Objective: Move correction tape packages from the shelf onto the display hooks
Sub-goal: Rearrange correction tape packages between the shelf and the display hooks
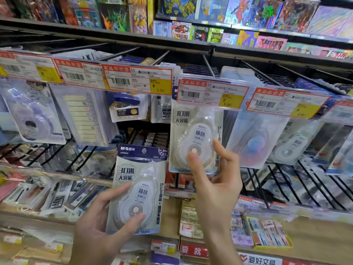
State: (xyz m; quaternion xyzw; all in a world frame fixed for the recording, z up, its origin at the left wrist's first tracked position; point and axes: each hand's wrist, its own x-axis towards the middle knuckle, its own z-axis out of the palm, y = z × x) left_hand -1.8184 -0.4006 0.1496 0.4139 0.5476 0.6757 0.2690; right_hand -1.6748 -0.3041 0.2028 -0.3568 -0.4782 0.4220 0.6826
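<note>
Left hand [107, 222]: thumb and fingers pinch a spare correction tape package [136, 190].
Right hand [212, 180]: grips the hanging package [193, 138].
Tip: seat its hole fully on the display hook, hidden behind the price tag [212, 91].

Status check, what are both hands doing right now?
Left hand holds spare package. Right hand pinches hung package under price tag. Nothing blocking.

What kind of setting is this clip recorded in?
Most likely a stationery shop aisle: red and yellow price tags with barcodes front the display hooks, carded correction tape packages hang from them, and boxed toys fill the shelf above.
</note>
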